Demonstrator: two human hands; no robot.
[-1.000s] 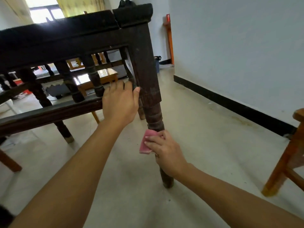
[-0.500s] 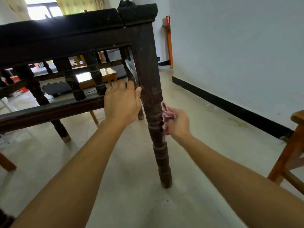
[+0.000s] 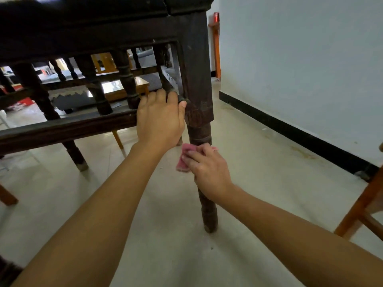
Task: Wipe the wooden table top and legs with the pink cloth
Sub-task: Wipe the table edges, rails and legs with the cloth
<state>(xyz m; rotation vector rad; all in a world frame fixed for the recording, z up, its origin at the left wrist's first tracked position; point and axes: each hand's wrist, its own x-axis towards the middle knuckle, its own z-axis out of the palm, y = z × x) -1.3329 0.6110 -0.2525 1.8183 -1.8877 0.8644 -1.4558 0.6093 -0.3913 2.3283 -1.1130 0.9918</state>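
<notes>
The dark wooden table fills the upper left, seen from below its top. Its near corner leg runs down to a turned foot on the floor. My left hand grips the lower rail where it meets that leg, fingers curled over the rail. My right hand holds the pink cloth wrapped against the turned part of the leg, just below the square block. The cloth's left edge sticks out past my fingers. The middle of the leg is hidden behind my right hand.
A white wall with a black skirting runs along the right. An orange wooden chair leg stands at the right edge. Turned spindles and another table leg lie to the left. Pale tiled floor spreads below.
My right hand with the cloth has slid from the leg's right side to its front and down a little. The left hand keeps its grip on the rail. The view has tilted lower.
</notes>
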